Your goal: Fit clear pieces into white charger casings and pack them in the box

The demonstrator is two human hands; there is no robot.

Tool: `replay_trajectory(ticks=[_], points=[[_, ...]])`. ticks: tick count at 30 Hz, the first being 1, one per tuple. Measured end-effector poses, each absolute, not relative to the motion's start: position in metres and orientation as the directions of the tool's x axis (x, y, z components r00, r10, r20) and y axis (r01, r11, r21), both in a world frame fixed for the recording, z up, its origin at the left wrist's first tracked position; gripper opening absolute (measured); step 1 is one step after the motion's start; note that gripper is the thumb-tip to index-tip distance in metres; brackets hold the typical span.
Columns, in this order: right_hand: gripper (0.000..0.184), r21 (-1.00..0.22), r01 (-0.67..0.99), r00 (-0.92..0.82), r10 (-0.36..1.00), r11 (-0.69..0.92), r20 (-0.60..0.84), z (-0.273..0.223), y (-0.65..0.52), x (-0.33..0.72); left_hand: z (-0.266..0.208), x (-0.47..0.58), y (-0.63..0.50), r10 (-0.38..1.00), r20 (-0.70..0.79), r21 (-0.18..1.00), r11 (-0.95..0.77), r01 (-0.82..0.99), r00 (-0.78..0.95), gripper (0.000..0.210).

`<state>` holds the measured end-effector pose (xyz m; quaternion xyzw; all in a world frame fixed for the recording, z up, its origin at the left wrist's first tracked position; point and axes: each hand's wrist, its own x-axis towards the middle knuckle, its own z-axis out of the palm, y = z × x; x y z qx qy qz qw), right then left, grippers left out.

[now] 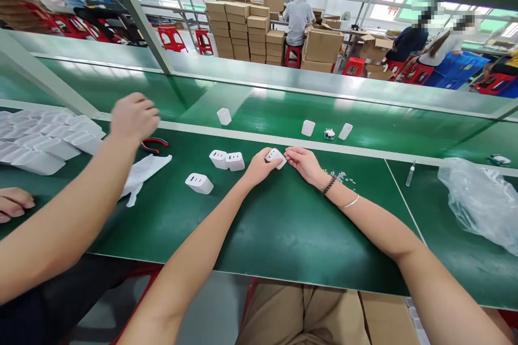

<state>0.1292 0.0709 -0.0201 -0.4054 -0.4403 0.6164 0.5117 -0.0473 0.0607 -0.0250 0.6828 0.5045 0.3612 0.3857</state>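
My left hand grips a white charger above the green bench, its end with the port slots facing up. Close beside it, my right hand has thumb and fingertips pressed together; whatever they may hold is too small to make out. Under and beyond my right wrist lies a scatter of tiny clear pieces. To the left of my left hand stand two white chargers side by side, one against another, with a third charger nearer me.
A co-worker's arm reaches in from the left, near white housings, red-handled pliers and a white cloth. White shells and a circuit board sit on the far green strip. At right lie a small tube and plastic bag.
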Motion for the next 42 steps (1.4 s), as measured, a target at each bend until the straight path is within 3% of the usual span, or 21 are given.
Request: replay_trajectory(ticks=[9,16,19,23,25,30,35,42], points=[[0.028,-0.98,-0.189,-0.21,0.977,-0.068,-0.027,-0.022,0.064,0.136,-0.014,-0.033,0.047,0.915,-0.038,0.992,-0.012,0.122,0.402,0.038],[0.023,-0.988,-0.153,-0.274,0.961,-0.003,0.04,-0.02,0.062,0.138,-0.009,-0.043,0.052,0.923,-0.144,0.985,0.099,0.142,0.357,0.042],[0.024,-0.992,-0.12,-0.232,0.97,0.046,0.073,-0.019,0.063,0.139,-0.009,-0.046,0.054,0.894,-0.146,0.987,0.102,0.124,0.423,0.035],[0.027,-0.992,-0.114,-0.182,0.981,0.05,0.07,-0.02,0.064,0.14,-0.007,-0.043,0.052,0.885,-0.13,0.976,0.193,-0.098,0.448,0.029],[0.027,-0.989,-0.146,-0.178,0.982,0.036,0.062,-0.02,0.064,0.14,-0.006,-0.041,0.05,0.882,-0.178,0.942,0.281,-0.185,0.436,0.036],[0.031,-0.985,-0.166,-0.186,0.98,0.041,0.073,-0.021,0.066,0.142,-0.003,-0.039,0.048,0.876,-0.235,0.932,0.327,-0.16,0.42,0.059],[0.034,-0.987,-0.157,-0.155,0.985,0.047,0.072,-0.022,0.068,0.143,0.0,-0.038,0.048,0.876,-0.218,0.936,0.313,-0.162,0.429,0.048],[0.023,-0.974,-0.106,-0.105,0.971,0.202,0.213,-0.021,0.067,0.14,0.001,-0.036,0.045,0.886,-0.203,0.955,0.273,-0.117,0.416,0.048]])
